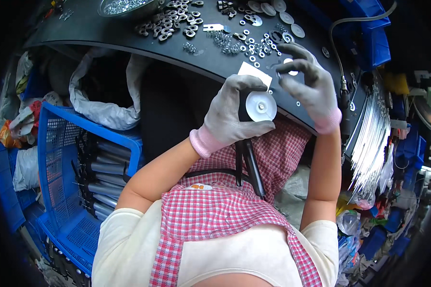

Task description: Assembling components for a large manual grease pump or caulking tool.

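Note:
My left hand, in a grey glove with a pink cuff, is closed around a round black part topped by a translucent white disc. A small metal stud shows at the disc's centre. Below it, a black rod slants down against the checked apron; whether it joins the round part is hidden by the hand. To the right and above, my gloved right hand is raised with thumb and forefinger pinched. Something small and shiny seems to sit at its fingertips, too small to name.
On the dark table lie metal eyelet fittings, springs, small rings and pale discs. A metal bowl stands far left. A blue crate holds grey tubes. Thin metal rods are bundled at right.

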